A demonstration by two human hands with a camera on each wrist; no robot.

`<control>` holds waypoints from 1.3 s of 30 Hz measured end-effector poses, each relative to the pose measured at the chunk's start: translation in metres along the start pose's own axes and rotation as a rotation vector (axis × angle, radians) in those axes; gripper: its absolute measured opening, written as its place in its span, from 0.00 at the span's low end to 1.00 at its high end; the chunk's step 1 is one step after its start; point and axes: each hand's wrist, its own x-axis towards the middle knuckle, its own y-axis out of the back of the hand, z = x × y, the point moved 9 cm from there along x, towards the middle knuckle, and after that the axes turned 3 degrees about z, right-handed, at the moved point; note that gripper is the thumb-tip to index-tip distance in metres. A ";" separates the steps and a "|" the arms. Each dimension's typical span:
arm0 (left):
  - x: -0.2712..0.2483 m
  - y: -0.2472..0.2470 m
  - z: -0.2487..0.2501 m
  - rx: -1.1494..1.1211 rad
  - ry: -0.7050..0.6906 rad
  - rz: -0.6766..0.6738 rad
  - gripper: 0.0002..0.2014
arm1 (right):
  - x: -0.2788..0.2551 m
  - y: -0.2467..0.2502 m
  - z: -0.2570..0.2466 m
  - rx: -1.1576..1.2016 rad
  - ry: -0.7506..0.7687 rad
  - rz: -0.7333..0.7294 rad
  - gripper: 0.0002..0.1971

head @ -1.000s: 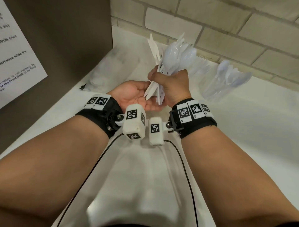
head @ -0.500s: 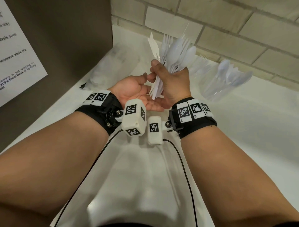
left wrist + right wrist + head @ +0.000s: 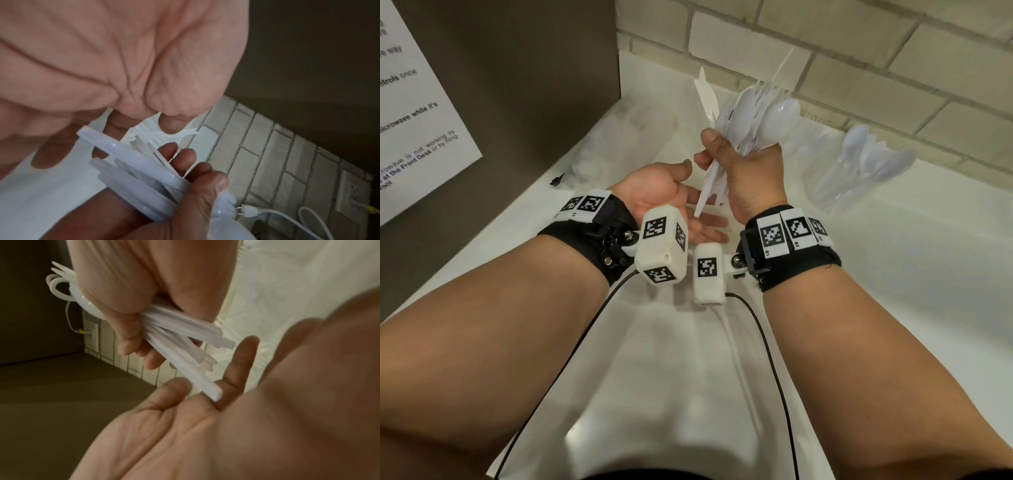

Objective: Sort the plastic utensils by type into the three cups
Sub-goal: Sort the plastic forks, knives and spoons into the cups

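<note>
While its handles fan downward and its spoon bowls and fork tines point up toward the brick wall (image 3: 859, 44), the bundle of white plastic utensils (image 3: 750, 126) is held above the white counter (image 3: 893, 308), clear of the surface and in front of the cups. The right hand (image 3: 753, 178) is wrapped round the middle of the bundle, fingers curled tight and the thumb pressed along the near side, so the spoons and forks stand out above the fist and the flat handle ends stick out below it. In the right wrist view those handle ends (image 3: 185, 344) splay out from under the curled fingers, and the longest one reaches down to the left hand. The left hand (image 3: 671, 195) lies just beside and below the right, palm turned up, fingers loosely spread and holding nothing; the lower handle tips hang over its fingers, and the right wrist view shows one tip touching or nearly touching a finger (image 3: 236, 369), though blur keeps me from telling which. To the right of the hands, near the wall, a clear cup of spoons (image 3: 859, 171) leans on the counter, and a clear cup with forks (image 3: 808, 137) stands just behind the bundle. A third clear cup (image 3: 626, 137), blurred, sits to the left by the dark panel (image 3: 517, 85), which carries a printed notice (image 3: 414, 120).
</note>
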 end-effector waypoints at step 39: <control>-0.036 -0.026 0.059 0.435 -0.823 0.247 0.09 | -0.033 -0.017 0.047 -0.573 -0.190 -0.448 0.07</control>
